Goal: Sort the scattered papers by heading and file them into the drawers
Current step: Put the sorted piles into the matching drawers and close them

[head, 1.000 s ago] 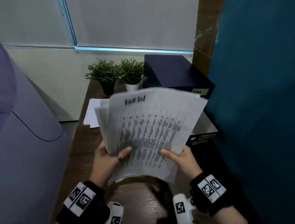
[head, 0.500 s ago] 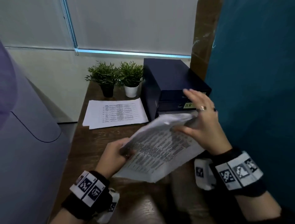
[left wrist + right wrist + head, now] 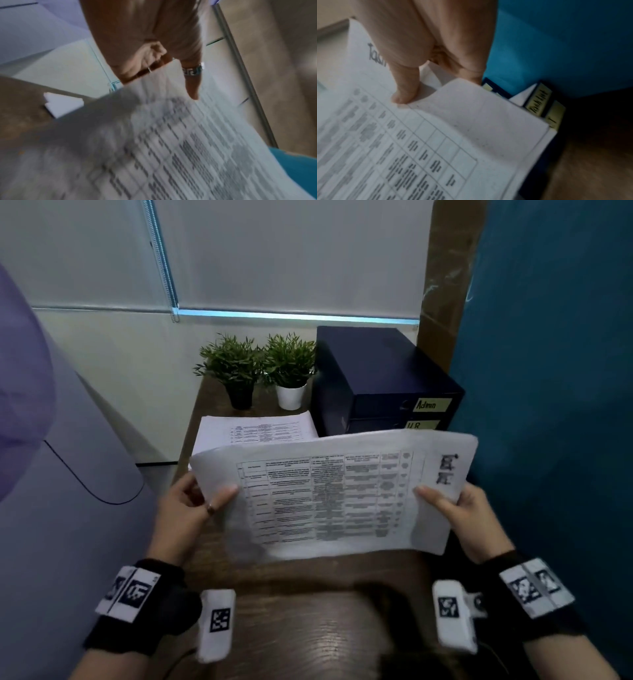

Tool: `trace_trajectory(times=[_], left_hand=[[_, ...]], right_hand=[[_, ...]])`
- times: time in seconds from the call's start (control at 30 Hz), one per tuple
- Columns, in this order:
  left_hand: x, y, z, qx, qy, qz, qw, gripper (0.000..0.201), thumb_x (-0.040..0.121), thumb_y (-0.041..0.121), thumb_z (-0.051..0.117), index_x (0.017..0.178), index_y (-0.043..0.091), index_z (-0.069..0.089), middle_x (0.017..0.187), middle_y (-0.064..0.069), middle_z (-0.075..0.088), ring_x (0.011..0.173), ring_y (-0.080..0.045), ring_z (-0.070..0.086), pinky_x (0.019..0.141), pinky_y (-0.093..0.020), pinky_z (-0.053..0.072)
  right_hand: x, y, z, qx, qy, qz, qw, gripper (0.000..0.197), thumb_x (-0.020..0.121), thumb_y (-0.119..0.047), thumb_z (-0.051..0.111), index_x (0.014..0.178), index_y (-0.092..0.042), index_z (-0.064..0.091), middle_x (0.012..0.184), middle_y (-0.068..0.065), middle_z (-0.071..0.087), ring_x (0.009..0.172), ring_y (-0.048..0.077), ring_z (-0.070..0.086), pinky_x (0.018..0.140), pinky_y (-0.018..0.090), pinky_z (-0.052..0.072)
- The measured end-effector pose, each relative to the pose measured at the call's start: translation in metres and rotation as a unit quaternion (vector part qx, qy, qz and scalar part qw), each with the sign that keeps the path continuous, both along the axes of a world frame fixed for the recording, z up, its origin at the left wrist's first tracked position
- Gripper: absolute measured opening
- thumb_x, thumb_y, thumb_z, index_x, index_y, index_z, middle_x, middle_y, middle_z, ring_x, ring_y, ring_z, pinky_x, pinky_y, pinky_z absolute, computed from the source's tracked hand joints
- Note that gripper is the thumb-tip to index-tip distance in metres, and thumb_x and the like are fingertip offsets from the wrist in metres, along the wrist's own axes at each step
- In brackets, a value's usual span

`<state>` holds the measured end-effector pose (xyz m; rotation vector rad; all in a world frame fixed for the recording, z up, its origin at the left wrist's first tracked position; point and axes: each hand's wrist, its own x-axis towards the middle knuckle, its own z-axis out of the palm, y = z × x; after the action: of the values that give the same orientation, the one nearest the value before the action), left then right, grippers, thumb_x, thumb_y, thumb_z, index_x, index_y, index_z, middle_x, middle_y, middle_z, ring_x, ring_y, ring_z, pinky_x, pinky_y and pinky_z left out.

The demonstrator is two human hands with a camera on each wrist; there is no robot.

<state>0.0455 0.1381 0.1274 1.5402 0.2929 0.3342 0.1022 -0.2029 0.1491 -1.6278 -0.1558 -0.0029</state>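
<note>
I see my left hand (image 3: 186, 508) and right hand (image 3: 460, 510) pinching a sheaf of papers (image 3: 329, 494) by its side edges, thumbs on top, above the desk (image 3: 308, 594) before the drawers (image 3: 383, 392).

A handwritten yellow label (image 3: 431, 404) on the top drawer of a dark blue drawer cabinet (image 3: 383, 378) reads "Admin"; the label below it (image 3: 422, 425) reads "H.R". In the right wrist view, a lower drawer's label (image 3: 538, 101) appears to read "Task List". The held sheet (image 3: 329, 494) bears a handwritten heading (image 3: 376, 56) beginning "Tas"; its printed table is too blurred to read.
</note>
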Motion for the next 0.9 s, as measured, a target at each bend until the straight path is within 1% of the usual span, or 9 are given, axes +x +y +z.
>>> trace_trajectory(times=[0.13, 0.3, 0.43, 0.5, 0.63, 0.7, 0.73, 0.8, 0.9], left_hand=[[0.007, -0.010, -0.043, -0.004, 0.015, 0.003, 1.000, 0.022, 0.067, -0.004, 0.073, 0.084, 0.008, 0.068, 0.070, 0.016, 0.071, 0.063, 0.004, 0.066, 0.062, -0.010, 0.054], [-0.011, -0.014, -0.088, 0.020, 0.062, -0.053, 0.996, 0.040, 0.065, -0.019, 0.069, 0.080, 0.018, 0.062, 0.070, 0.007, 0.072, 0.064, 0.000, 0.065, 0.058, -0.005, 0.049], [-0.010, -0.017, -0.096, -0.018, 0.052, -0.029, 0.998, 0.027, 0.059, 0.006, 0.084, 0.080, 0.012, 0.068, 0.062, 0.012, 0.071, 0.069, -0.008, 0.066, 0.061, -0.008, 0.053], [-0.005, -0.014, -0.098, -0.045, 0.061, -0.008, 0.997, 0.026, 0.061, 0.000, 0.080, 0.081, 0.010, 0.068, 0.065, 0.012, 0.072, 0.069, -0.005, 0.067, 0.061, -0.011, 0.054], [-0.012, -0.013, -0.106, -0.007, 0.107, -0.062, 0.992, 0.025, 0.067, -0.006, 0.074, 0.077, 0.016, 0.069, 0.067, 0.013, 0.073, 0.078, -0.013, 0.069, 0.065, -0.021, 0.056], [-0.017, -0.007, -0.100, 0.043, 0.063, -0.091, 0.993, 0.010, 0.076, 0.014, 0.072, 0.075, 0.023, 0.074, 0.071, 0.020, 0.073, 0.084, -0.005, 0.069, 0.082, -0.026, 0.054], [-0.018, -0.005, -0.090, 0.080, 0.025, -0.104, 0.991, 0.006, 0.074, 0.034, 0.071, 0.078, 0.031, 0.075, 0.078, 0.026, 0.072, 0.087, 0.005, 0.066, 0.087, -0.020, 0.051], [-0.015, -0.004, -0.065, 0.150, 0.001, -0.140, 0.979, 0.008, 0.073, 0.049, 0.067, 0.081, 0.050, 0.070, 0.086, 0.035, 0.068, 0.090, 0.014, 0.062, 0.086, -0.010, 0.047], [0.002, -0.005, -0.043, 0.212, -0.025, -0.167, 0.963, 0.062, 0.075, -0.012, 0.059, 0.077, 0.049, 0.071, 0.084, 0.027, 0.072, 0.085, 0.009, 0.065, 0.082, -0.012, 0.049]], right_hand=[[-0.010, 0.000, -0.052, 0.004, 0.044, -0.035, 0.998, 0.047, 0.052, -0.043, 0.081, 0.088, -0.014, 0.071, 0.085, -0.008, 0.076, 0.082, 0.008, 0.071, 0.065, 0.018, 0.056], [-0.025, -0.004, -0.097, -0.031, 0.070, -0.038, 0.996, 0.025, 0.073, 0.009, 0.068, 0.088, -0.011, 0.066, 0.076, -0.011, 0.074, 0.072, -0.001, 0.066, 0.068, 0.018, 0.052], [-0.016, -0.007, -0.096, -0.084, 0.055, -0.028, 0.995, 0.018, 0.076, -0.006, 0.071, 0.069, -0.023, 0.069, 0.073, -0.011, 0.070, 0.069, -0.001, 0.061, 0.066, 0.016, 0.047], [-0.011, -0.005, -0.092, -0.091, 0.036, -0.038, 0.994, 0.025, 0.080, 0.000, 0.066, 0.064, -0.019, 0.061, 0.066, -0.011, 0.065, 0.064, -0.003, 0.057, 0.063, 0.014, 0.044], [-0.011, 0.002, -0.101, -0.100, 0.100, -0.051, 0.989, 0.017, 0.079, 0.006, 0.064, 0.086, -0.009, 0.062, 0.075, -0.006, 0.070, 0.083, 0.013, 0.064, 0.077, 0.032, 0.053], [-0.013, 0.006, -0.104, -0.117, 0.123, -0.081, 0.982, 0.042, 0.074, 0.009, 0.069, 0.109, -0.009, 0.054, 0.100, 0.006, 0.066, 0.103, 0.025, 0.061, 0.084, 0.025, 0.054], [-0.013, 0.008, -0.099, -0.158, 0.088, -0.115, 0.977, 0.060, 0.070, 0.008, 0.073, 0.120, -0.012, 0.047, 0.116, 0.011, 0.058, 0.113, 0.025, 0.055, 0.091, 0.022, 0.050], [-0.011, 0.015, -0.078, -0.263, -0.029, -0.174, 0.948, 0.087, 0.065, 0.001, 0.079, 0.137, -0.016, 0.033, 0.138, 0.013, 0.038, 0.127, 0.023, 0.041, 0.106, 0.030, 0.034], [-0.008, 0.034, -0.038, -0.387, -0.218, -0.175, 0.879, 0.100, 0.063, -0.016, 0.082, 0.141, -0.025, 0.021, 0.146, 0.012, 0.028, 0.133, 0.023, 0.030, 0.110, 0.044, 0.026]])
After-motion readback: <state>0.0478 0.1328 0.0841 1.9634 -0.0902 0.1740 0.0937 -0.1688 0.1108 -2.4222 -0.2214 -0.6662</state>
